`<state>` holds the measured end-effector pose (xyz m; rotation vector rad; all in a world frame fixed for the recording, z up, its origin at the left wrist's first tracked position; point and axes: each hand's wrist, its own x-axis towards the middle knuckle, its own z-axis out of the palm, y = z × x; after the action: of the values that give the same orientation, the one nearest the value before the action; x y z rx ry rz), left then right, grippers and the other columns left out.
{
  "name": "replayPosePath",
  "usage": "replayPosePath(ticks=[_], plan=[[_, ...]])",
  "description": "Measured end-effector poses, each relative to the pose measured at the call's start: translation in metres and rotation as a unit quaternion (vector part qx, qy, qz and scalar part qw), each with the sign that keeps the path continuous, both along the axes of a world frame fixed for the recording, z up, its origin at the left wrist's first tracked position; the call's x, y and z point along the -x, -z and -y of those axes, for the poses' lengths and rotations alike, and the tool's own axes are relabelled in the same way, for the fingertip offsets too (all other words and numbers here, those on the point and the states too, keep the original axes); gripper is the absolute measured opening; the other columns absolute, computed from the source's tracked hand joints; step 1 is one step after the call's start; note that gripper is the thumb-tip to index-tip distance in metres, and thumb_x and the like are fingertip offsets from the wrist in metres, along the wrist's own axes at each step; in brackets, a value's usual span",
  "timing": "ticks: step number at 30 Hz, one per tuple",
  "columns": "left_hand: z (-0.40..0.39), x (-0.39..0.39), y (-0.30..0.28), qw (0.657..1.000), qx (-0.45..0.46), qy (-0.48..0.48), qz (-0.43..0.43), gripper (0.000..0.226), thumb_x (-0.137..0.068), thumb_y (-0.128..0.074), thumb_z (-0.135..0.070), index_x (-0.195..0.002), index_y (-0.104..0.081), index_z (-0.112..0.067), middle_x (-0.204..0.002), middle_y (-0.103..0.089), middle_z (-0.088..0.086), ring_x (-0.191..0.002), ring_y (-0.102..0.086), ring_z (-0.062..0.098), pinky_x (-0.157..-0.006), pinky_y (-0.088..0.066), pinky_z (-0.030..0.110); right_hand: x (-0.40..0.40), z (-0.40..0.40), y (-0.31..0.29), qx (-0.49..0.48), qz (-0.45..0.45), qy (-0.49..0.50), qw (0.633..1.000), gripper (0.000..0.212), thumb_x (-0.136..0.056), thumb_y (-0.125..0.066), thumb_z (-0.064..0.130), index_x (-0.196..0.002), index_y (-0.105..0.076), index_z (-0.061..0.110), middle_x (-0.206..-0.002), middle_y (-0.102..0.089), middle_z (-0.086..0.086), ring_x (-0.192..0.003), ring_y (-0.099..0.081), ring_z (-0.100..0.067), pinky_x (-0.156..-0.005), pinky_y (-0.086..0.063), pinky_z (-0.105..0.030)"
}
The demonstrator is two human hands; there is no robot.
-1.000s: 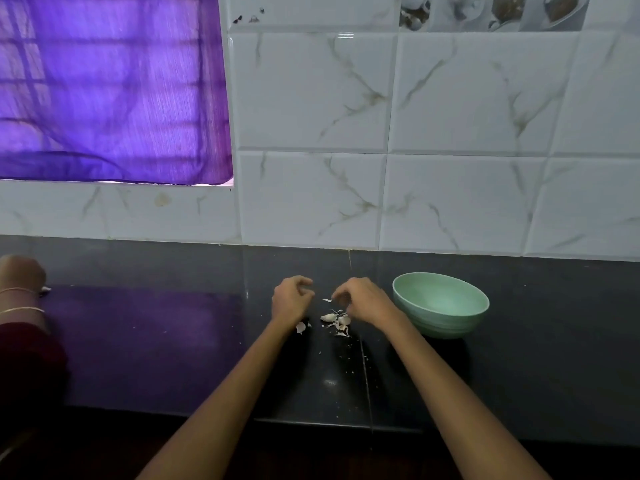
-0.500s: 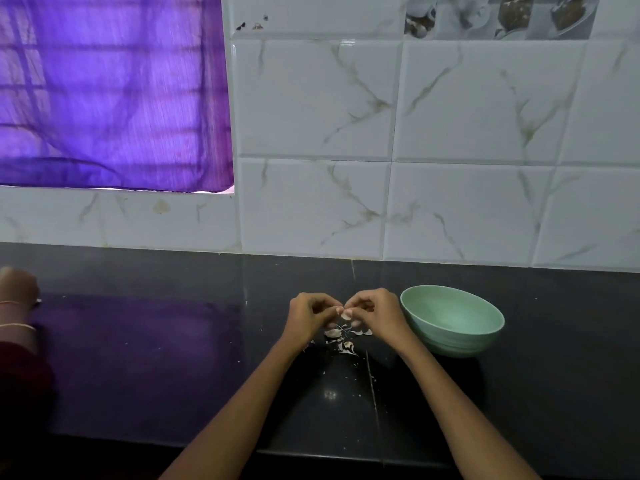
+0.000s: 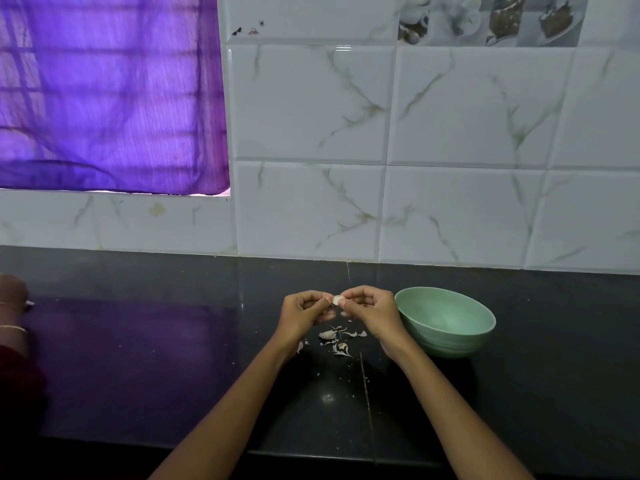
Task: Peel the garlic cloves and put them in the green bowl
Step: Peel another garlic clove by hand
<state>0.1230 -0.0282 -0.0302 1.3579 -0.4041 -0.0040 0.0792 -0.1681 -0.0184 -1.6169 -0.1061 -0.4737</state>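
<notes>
In the head view, the left hand (image 3: pixel 304 311) and the right hand (image 3: pixel 369 308) meet above the black countertop (image 3: pixel 138 358), fingers curled, both pinching one small pale garlic clove (image 3: pixel 337 300) between their fingertips. The clove sits raised off the counter, just left of the green bowl (image 3: pixel 446 320), whose visible inside shows no cloves. The step in hand appears to be stripping the skin; doing it well likely means holding the clove steady with one hand while the other catches a loose edge of skin and pulls it away in strips, then checking that no papery bits cling before dropping it in the bowl. The clove is small and probably slippery once bare, so a firm pinch matters. Below the hands lies a scatter of garlic peels (image 3: pixel 337 341), with a piece or two that may be unpeeled cloves, though that is too small to tell. Nothing stands between the hands and the bowl. At the far left edge another person's hand (image 3: pixel 12 292) with thin bangles rests on the counter, well apart. Behind are marbled wall tiles (image 3: pixel 450 133) and a purple curtain (image 3: pixel 104 91).
</notes>
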Motion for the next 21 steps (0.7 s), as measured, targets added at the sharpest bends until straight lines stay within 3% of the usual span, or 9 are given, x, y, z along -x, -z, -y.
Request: replayPosePath(ticks=[5, 11, 18, 21], plan=[[0.000, 0.002, -0.001, 1.000, 0.011, 0.016, -0.022, 0.008, -0.086, -0.060, -0.001, -0.083, -0.068, -0.002, -0.063, -0.071, 0.001, -0.059, -0.067, 0.007, -0.059, -0.055, 0.016, -0.001, 0.000, 0.002, 0.033, 0.019, -0.018, 0.999, 0.020, -0.068, -0.077, -0.001, -0.080, -0.068, 0.012, -0.077, -0.069, -0.005, -0.068, -0.063, -0.006, -0.068, -0.052, -0.016], [-0.001, 0.002, 0.000, 0.998, -0.012, 0.063, -0.030, 0.008, -0.087, -0.060, -0.003, -0.086, -0.068, -0.004, -0.069, -0.072, 0.001, -0.063, -0.067, 0.008, -0.063, -0.056, 0.017, 0.000, -0.001, 0.002, 0.005, 0.042, -0.014, 0.999, 0.018, -0.077, -0.070, -0.001, -0.082, -0.069, 0.016, -0.080, -0.071, 0.000, -0.073, -0.067, -0.003, -0.072, -0.052, -0.015], [-0.004, -0.004, 0.001, 0.999, -0.023, -0.001, -0.024, 0.013, -0.087, -0.058, 0.001, -0.077, -0.065, -0.004, -0.062, -0.070, 0.000, -0.053, -0.064, 0.006, -0.055, -0.054, 0.015, 0.001, -0.001, 0.003, -0.039, 0.032, -0.005, 0.999, 0.015, -0.078, -0.068, -0.003, -0.081, -0.059, 0.008, -0.069, -0.071, 0.001, -0.060, -0.064, -0.007, -0.061, -0.054, -0.019], [-0.009, -0.009, 0.007, 0.997, -0.078, -0.023, 0.004, 0.009, -0.085, -0.059, 0.004, -0.087, -0.066, -0.003, -0.071, -0.069, 0.002, -0.058, -0.062, 0.007, -0.057, -0.054, 0.017, 0.002, 0.000, 0.003, -0.027, 0.027, -0.014, 0.999, 0.009, -0.079, -0.069, 0.001, -0.083, -0.063, 0.008, -0.067, -0.070, 0.000, -0.057, -0.063, -0.011, -0.060, -0.054, -0.021]])
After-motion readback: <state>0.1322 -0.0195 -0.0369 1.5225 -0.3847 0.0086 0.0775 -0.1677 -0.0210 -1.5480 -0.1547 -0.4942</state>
